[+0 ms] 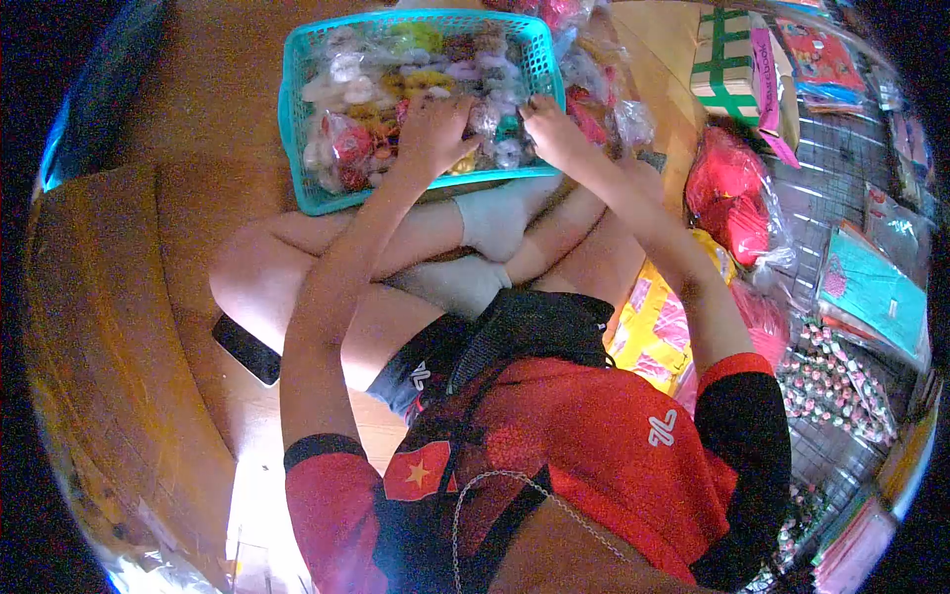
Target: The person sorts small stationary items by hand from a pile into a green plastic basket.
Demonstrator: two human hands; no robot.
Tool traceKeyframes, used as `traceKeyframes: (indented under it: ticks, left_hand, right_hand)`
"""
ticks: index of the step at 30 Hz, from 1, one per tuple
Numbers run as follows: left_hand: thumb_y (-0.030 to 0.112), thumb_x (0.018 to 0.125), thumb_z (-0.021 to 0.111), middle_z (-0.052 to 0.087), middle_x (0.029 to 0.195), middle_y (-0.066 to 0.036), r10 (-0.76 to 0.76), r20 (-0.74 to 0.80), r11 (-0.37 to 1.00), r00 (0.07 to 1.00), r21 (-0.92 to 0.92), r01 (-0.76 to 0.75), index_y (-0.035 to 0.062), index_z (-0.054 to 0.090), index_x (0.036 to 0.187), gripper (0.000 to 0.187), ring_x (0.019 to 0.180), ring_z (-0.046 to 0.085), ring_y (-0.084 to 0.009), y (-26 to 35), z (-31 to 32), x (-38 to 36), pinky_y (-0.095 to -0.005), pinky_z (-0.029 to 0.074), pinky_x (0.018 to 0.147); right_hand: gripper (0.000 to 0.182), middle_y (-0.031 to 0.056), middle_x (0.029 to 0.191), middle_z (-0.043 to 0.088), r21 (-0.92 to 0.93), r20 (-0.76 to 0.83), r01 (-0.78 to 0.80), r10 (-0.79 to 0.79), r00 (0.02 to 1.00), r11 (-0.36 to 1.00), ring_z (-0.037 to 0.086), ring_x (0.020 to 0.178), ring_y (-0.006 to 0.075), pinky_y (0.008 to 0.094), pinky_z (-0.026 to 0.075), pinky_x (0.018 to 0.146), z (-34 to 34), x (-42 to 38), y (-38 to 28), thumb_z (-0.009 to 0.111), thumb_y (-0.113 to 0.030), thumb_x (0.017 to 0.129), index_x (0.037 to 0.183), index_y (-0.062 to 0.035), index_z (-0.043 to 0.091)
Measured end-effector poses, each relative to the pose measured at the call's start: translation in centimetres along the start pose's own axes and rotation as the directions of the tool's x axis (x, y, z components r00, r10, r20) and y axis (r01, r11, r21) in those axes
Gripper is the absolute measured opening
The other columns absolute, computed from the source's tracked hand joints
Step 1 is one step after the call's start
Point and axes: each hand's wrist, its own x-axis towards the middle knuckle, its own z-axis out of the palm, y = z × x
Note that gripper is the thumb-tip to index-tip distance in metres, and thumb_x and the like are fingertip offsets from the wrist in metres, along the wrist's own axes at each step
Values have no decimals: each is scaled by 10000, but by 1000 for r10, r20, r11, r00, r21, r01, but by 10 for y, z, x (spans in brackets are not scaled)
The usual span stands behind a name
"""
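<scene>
A turquoise plastic basket (295, 183) lies in front of my crossed legs. It is filled with small fluffy bundles (426, 81) in white, mustard, purple and red, many in clear plastic wrap. My left hand (435, 134) reaches into the middle of the basket, its fingers curled down over the bundles and its thumb pointing right. Near the basket's right side, my right hand (549, 129) is closed with its fingertips pressed together beside a small green bundle (508, 127). Shiny clear wrap (485, 121) lies between the hands. What the fingertips grip is too blurred to tell.
A black phone (247, 349) lies on the wooden floor to the left. At the right are red bundles in plastic (730, 193), a yellow printed package (653, 322), a green-taped cardboard box (727, 69) and a wire rack (841, 163) with packets. Plastic bags sit beyond the basket's right side.
</scene>
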Motion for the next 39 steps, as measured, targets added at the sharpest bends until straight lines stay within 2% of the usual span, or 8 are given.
traceKeyframes:
  ticks: [4,10,14,18,24,27,30,39]
  left_hand:
    - [371,653,644,597,870,-79,40,-47,999,998,6,-39,93,509,1027,485,820,571,-242,-5,5,0,-412,344,806]
    - [378,679,626,590,947,-84,-4,113,993,994,122,-10,88,516,1042,477,907,551,-237,8,-9,2,-416,366,811]
    - [374,696,613,561,1020,-102,11,199,989,980,146,-41,79,508,1060,480,952,533,-245,18,-19,10,-424,369,834]
    - [315,748,565,525,1075,-167,90,258,994,962,44,-105,50,462,1132,478,997,503,-293,1,-12,23,-425,371,871]
    - [160,819,451,528,1072,-203,-72,92,988,993,-126,84,28,458,1145,352,987,514,-329,-4,-62,34,-370,391,856]
    - [102,833,427,559,1031,-180,-186,-161,940,969,-316,128,4,489,1104,295,965,540,-267,14,-84,29,-338,405,833]
    - [62,834,426,583,989,-135,-279,-215,837,936,-532,128,-17,521,1052,251,940,544,-197,21,-79,14,-298,406,822]
    - [46,832,436,585,955,-87,-509,-54,668,859,-654,355,-19,556,993,211,911,532,-143,50,-61,-32,-255,402,804]
  right_hand:
    - [503,231,962,520,341,89,-92,65,994,936,495,936,350,390,400,834,-14,-5,13,595,-5,589,1076,40,473]
    - [288,216,799,544,159,150,-219,196,969,963,556,751,348,410,472,642,-1,2,-1,548,27,619,905,-8,543]
    - [212,187,780,552,50,-89,-214,217,972,976,576,697,307,404,485,573,23,-2,-5,587,-45,653,860,-11,554]
    - [607,191,968,545,35,-89,-150,153,984,988,553,868,284,419,425,776,32,-15,-4,655,-194,668,1196,-55,392]
    - [782,228,1148,463,754,-28,-342,547,836,561,461,1044,356,399,354,895,-70,-91,42,669,-303,670,1291,-72,254]
    - [773,229,1180,438,524,175,-637,661,730,565,443,1066,371,416,347,905,-10,-125,77,668,-302,673,1296,-98,259]
    - [759,222,1168,448,113,-182,-596,606,774,795,454,1047,386,443,364,883,40,-134,76,663,-313,672,1287,-97,275]
    - [404,168,979,573,286,241,-665,620,747,690,535,932,343,438,434,780,51,-103,83,616,-303,708,1030,-75,528]
